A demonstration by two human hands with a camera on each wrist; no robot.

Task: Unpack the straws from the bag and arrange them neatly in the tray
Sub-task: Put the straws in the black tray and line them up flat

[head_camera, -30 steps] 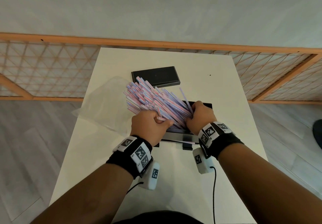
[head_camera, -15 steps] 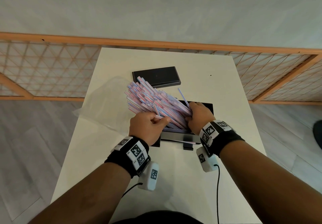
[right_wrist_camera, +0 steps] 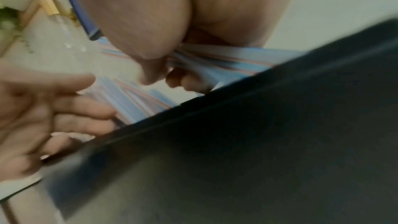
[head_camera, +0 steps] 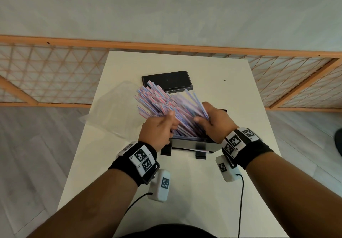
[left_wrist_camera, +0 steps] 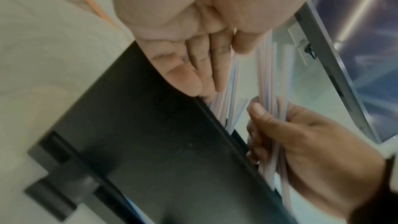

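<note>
Compared with a second ago, my two hands have drawn apart and the straws (head_camera: 166, 108) have fanned wider, several loose ones now standing up toward 1 o'clock. Left hand (head_camera: 159, 130): fingers curled round the near ends of the left part of the bundle, thumb pressed on top; the left wrist view shows those fingers (left_wrist_camera: 193, 74) wrapped around striped straws just above the tray's dark wall. Right hand (head_camera: 214, 123): fingers and thumb curled round the right part of the bundle, at 3 o'clock of the left hand. Straws: pink, blue and white striped, near ends down in the black tray (head_camera: 192, 142), far ends tilted toward 11 o'clock. Tray: at the table's (head_camera: 231, 191) centre, standing on small black feet. Clear plastic bag (head_camera: 111, 115): flat on the table at 9 o'clock of the tray, partly over the table's left edge. Flat black lid (head_camera: 166, 80): at 12 o'clock of the tray, just beyond the straw tips. Wooden lattice railing (head_camera: 46, 74): beyond the table's far edge.
</note>
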